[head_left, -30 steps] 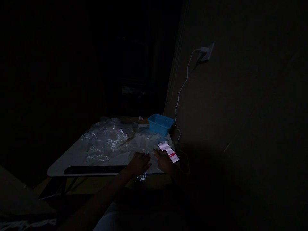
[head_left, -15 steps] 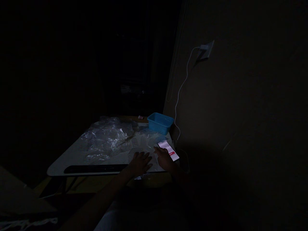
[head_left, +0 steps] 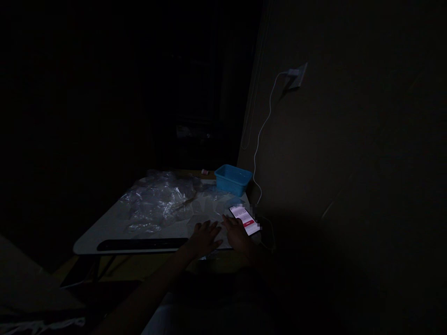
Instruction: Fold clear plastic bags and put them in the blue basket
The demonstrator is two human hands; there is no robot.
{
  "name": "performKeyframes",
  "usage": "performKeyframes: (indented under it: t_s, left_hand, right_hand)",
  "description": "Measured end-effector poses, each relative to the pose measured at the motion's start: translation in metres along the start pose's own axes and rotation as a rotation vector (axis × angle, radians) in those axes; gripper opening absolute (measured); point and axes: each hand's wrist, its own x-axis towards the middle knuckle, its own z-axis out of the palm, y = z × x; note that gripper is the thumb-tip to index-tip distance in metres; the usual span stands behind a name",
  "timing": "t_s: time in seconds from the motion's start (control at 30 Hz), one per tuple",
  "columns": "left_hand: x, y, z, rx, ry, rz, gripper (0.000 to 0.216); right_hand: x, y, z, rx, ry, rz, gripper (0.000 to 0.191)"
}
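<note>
Near the front edge of a small white table (head_left: 91,236), my left hand (head_left: 205,238) lies flat with its fingers spread on a clear plastic sheet or bag (head_left: 197,217). Just right of it, my right hand (head_left: 236,235) rests on the same plastic, fingers stretched forward. Beside that hand lies a phone (head_left: 248,218) with a lit white screen and a red button. A heap of crumpled clear plastic bags (head_left: 160,197) covers the table's left and middle. The dim light hides fine detail around the fingertips.
A blue plastic basket (head_left: 233,180) stands at the back right corner. Behind the table lies a small pinkish-white item (head_left: 205,172). A white cable (head_left: 257,144) hangs from a wall socket (head_left: 297,76) on the right. A dark slot (head_left: 139,244) runs along the front edge.
My right hand's fingers have spread and stretched out from a more curled, pointing shape. My left hand stays nearly in place. The view has shifted slightly.
</note>
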Motion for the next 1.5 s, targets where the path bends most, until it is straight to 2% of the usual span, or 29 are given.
performKeyframes:
  t_s: [0.13, 0.3, 0.47, 0.67, 0.9, 1.5]
  left_hand:
    - [0.001, 0.001, -0.002, -0.001, -0.013, -0.023, 0.051]
    - [0.005, -0.001, -0.002, -0.010, -0.017, -0.024, 0.053]
    - [0.007, -0.001, -0.003, -0.007, -0.006, -0.021, 0.050]
    - [0.007, 0.002, -0.010, -0.002, -0.036, -0.023, 0.052]
    - [0.007, 0.005, -0.013, 0.008, -0.063, -0.033, 0.053]
    - [0.006, 0.000, -0.010, -0.008, -0.107, -0.048, 0.057]
  right_hand:
    - [-0.002, -0.002, -0.006, -0.022, -0.019, 0.054, 0.062]
    - [-0.010, -0.008, -0.011, 0.017, 0.003, -0.016, 0.062]
    - [-0.015, -0.007, -0.014, 0.013, -0.017, 0.058, 0.063]
    - [-0.015, -0.006, -0.018, 0.004, -0.027, -0.001, 0.056]
    - [-0.014, -0.006, -0.014, 0.038, 0.026, 0.001, 0.059]
    - [-0.031, -0.007, -0.014, 0.165, 0.044, 0.037, 0.058]
